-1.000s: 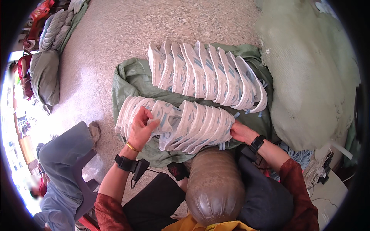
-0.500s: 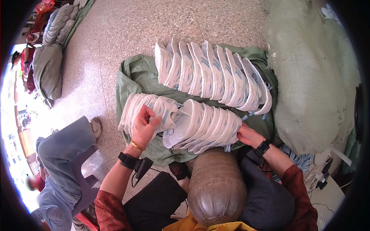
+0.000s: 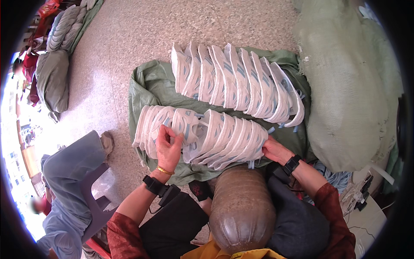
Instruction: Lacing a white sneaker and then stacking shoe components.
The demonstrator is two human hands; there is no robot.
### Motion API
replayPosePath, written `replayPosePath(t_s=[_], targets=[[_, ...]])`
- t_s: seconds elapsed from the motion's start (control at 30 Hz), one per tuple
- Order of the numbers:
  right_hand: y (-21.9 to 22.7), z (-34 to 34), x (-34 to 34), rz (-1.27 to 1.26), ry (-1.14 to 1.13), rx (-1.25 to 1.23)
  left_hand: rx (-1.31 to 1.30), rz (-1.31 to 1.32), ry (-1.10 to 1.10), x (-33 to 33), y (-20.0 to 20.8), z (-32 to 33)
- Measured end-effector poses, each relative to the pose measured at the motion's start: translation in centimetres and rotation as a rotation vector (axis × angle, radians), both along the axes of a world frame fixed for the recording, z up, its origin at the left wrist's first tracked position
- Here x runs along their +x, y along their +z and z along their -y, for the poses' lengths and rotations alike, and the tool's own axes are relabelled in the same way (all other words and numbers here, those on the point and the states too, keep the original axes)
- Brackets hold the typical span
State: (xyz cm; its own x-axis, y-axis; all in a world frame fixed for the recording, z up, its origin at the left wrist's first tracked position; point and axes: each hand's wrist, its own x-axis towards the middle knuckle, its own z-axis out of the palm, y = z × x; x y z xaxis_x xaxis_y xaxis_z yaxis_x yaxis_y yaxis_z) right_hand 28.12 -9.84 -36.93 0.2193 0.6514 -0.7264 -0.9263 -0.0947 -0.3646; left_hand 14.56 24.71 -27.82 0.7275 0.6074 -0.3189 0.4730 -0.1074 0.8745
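Note:
Nested white shoe uppers with light blue stripes lie in two rows on a green woven sack (image 3: 148, 82). The far row (image 3: 233, 82) is a long stack, slanting down to the right. Nearer to me, the front row divides into a left bunch (image 3: 148, 125) and a right stack (image 3: 233, 138), meeting near the middle. My left hand (image 3: 167, 151) is closed, thumb and fingers pinching a shoe upper at the front of the left bunch. At the right end of the right stack, my right hand (image 3: 276, 151) grips the last upper; some of its fingertips are hidden.
A brown ribbed cylinder (image 3: 243, 207) stands between my knees. Large stuffed pale green sacks (image 3: 345, 86) rise at the right, with cables and a power strip (image 3: 362, 194) below. At the left, a seated person's leg (image 3: 73, 159) and a grey stool (image 3: 92, 194) border the speckled floor.
My left hand has shifted slightly down and to the right, its fingers lower on the uppers. The gap between the two front bunches has narrowed. My right hand has moved slightly left.

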Motion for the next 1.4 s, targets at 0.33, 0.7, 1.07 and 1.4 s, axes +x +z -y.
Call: replayPosePath(t_s=[0.33, 0.7, 1.07, 1.4], targets=[[-0.3, 0.5, -1.2, -0.034, -0.054, 0.038, -0.146, 0.044, 0.205, 0.4, 0.7, 1.5], [-0.3, -0.4, -0.7, -0.026, -0.017, 0.034, -0.122, -0.014, -0.033, 0.3, 0.9, -0.7], [-1.0, -3.0, 1.0, 0.000, 0.045, 0.073, -0.074, -0.117, -0.233, 0.5, -1.2, 0.0], [-0.8, -3.5, 1.4, 0.058, 0.098, 0.029, 0.251, -0.212, -0.440, 3.1, 3.3, 1.1]])
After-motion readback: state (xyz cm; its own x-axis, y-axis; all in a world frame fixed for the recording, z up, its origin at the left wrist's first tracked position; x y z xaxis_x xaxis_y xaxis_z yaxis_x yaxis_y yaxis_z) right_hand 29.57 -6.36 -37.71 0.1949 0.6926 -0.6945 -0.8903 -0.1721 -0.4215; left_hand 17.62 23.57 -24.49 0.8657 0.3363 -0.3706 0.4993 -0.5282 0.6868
